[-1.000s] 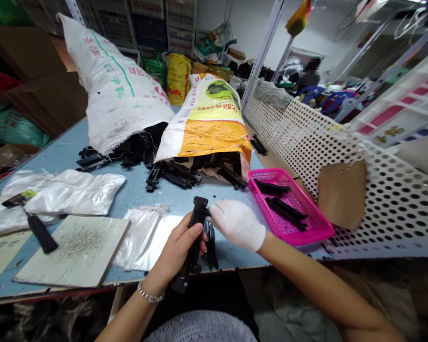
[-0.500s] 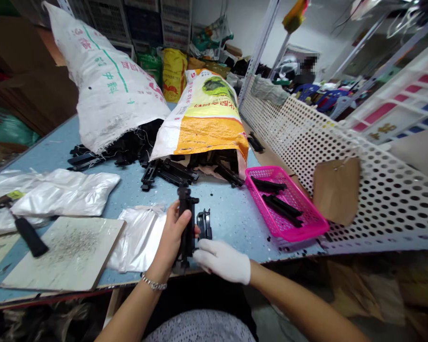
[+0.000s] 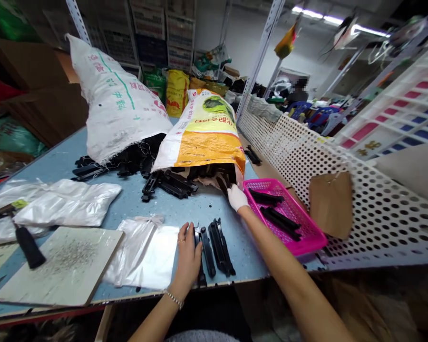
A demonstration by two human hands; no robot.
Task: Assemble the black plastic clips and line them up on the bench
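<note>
My left hand (image 3: 188, 259), bare with a ring and bracelet, rests at the table's front edge. Its fingers are stretched out against a long black plastic part (image 3: 201, 278), partly covered by the hand. Two more such parts lie close to its right, a narrow one (image 3: 208, 252) and a wider one (image 3: 221, 249). My right hand (image 3: 237, 197), in a white glove, reaches to the mouth of the orange and yellow sack (image 3: 210, 147). Its fingers close on a black plastic part (image 3: 222, 182) there; the fingertips are partly hidden.
A pink basket (image 3: 312, 244) with several black parts stands right, beside a perforated white panel (image 3: 371, 204). A white sack (image 3: 124, 104) spills more parts. Leftward lie plastic bags (image 3: 71, 199), a board (image 3: 57, 280) and a black-handled hammer (image 3: 29, 247).
The black part held upright by my left hand is now down on the table beside the others. My gloved right hand has moved away, forward and right to the sack's mouth.
</note>
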